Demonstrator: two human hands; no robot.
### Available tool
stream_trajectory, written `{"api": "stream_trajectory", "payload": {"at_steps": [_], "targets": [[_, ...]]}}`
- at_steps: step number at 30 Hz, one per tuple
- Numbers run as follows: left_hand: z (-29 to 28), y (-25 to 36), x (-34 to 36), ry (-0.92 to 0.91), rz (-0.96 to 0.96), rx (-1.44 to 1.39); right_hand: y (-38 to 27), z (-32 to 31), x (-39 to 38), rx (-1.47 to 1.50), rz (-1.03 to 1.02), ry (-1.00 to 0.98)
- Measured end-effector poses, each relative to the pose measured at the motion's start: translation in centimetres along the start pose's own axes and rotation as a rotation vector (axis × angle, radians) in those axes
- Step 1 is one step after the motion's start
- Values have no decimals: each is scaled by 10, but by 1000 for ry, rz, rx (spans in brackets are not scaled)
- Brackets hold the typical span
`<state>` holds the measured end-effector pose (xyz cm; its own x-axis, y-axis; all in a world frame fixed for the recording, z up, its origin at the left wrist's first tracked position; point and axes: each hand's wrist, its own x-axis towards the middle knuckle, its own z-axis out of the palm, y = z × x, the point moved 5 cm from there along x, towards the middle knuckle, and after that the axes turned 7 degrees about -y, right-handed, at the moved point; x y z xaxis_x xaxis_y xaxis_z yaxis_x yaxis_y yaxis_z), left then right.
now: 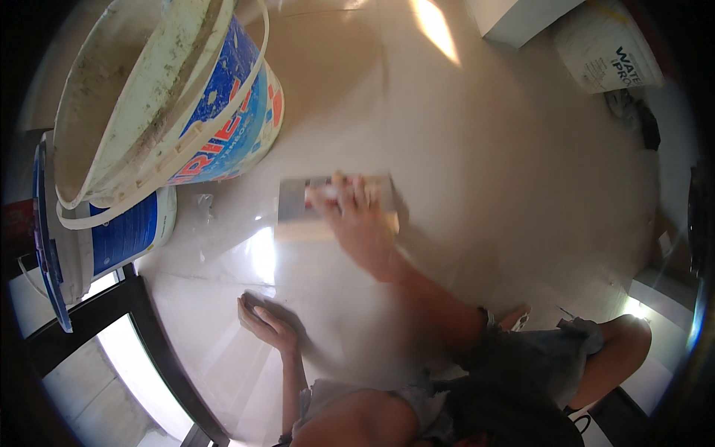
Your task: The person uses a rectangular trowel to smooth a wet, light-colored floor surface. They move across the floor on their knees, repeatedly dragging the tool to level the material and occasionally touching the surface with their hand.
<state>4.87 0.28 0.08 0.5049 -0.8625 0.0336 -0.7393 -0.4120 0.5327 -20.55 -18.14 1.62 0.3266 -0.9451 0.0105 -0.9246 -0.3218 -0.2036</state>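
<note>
My right hand [359, 227] is closed on the handle of a rectangular flat trowel [289, 212], fingers wrapped over the grip. Its thin metal blade appears to lie on the shiny beige floor [477, 171], in the middle of the view. The hand and trowel are a little blurred. Closer to me and to the left, my left hand [269, 325] is held low at the floor with nothing in it. Its fingers are stretched out and slightly cupped, with the thumb apart from them.
A large stained bucket [261, 123] with a white handle stands at upper left. Beside it is a blue-and-white bucket [126, 235]. A dark door frame [153, 335] borders the lower left. At upper right are a white bucket [596, 48], a white block [514, 18] and a dark object [648, 125].
</note>
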Motion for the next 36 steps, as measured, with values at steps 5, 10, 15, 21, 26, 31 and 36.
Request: {"api": "stream_trajectory", "payload": {"at_steps": [5,10,15,21,26,31,36], "targets": [[4,-6,0,5,-16,-43,-1,-8,7,-44,36,-19],[-1,-9,0,19,-10,7,15,-1,16,-9,-48,65],[3,-2,1,25,24,-3,48,-16,65,-19,-39,56],[1,0,0,8,-32,-17,62,-5,75,-38,-109,4],[2,0,1,14,-11,-5,100,-10,126,-69,-109,-78],[1,5,1,8,-12,-41,106,-19,126,-77,-145,-75],[-1,-3,-1,18,-17,-41,58,-20,68,-74,-325,-132]]}}
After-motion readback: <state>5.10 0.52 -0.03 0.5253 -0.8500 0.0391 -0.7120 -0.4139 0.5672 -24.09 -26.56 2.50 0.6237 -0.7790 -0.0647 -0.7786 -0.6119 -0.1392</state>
